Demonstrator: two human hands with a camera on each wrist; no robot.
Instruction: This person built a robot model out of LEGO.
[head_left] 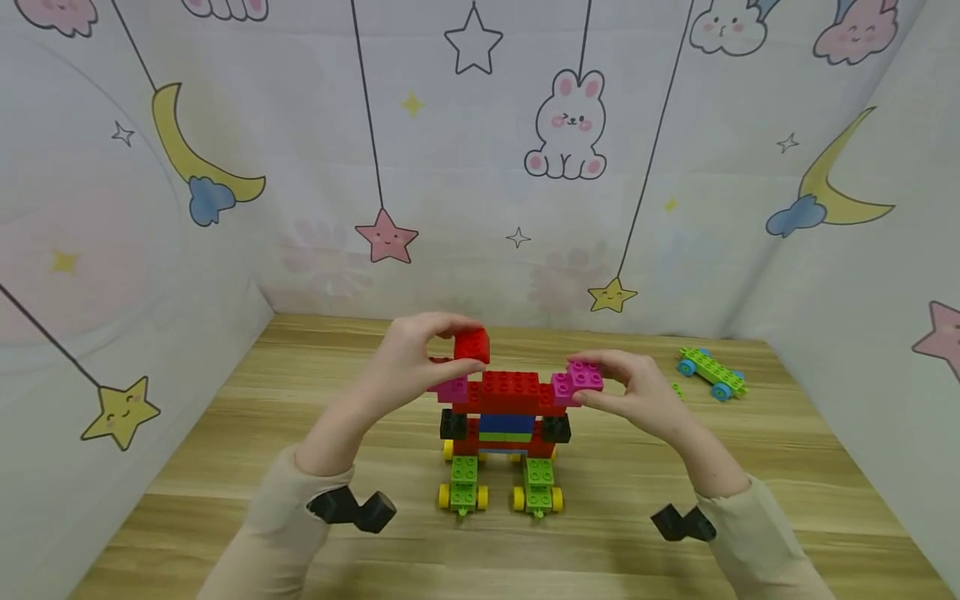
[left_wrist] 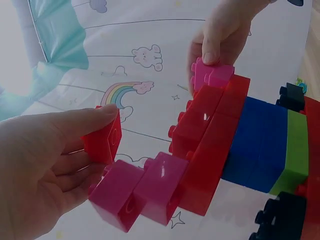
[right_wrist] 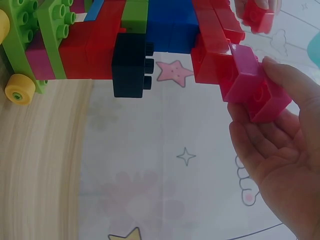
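Note:
A figure of toy building blocks (head_left: 510, 398) stands upright on wheeled green bases (head_left: 464, 475). It has red, blue and black bricks, with pink bricks stepping out at both upper sides. My left hand (head_left: 405, 358) holds a red brick (head_left: 472, 344) between thumb and fingers, beside the left pink bricks (left_wrist: 116, 192). Whether the red brick touches them I cannot tell. On the other side, my right hand (head_left: 641, 392) pinches the outer pink brick (head_left: 586, 375), which sits against another pink brick (right_wrist: 244, 75) at the figure's upper right.
A green wheeled base (head_left: 711, 372) with blue wheels lies at the back right of the wooden table (head_left: 360, 467). Close to it is a small green piece (head_left: 678, 390), partly behind the right hand. Printed cloth walls (head_left: 465, 167) enclose the back and sides.

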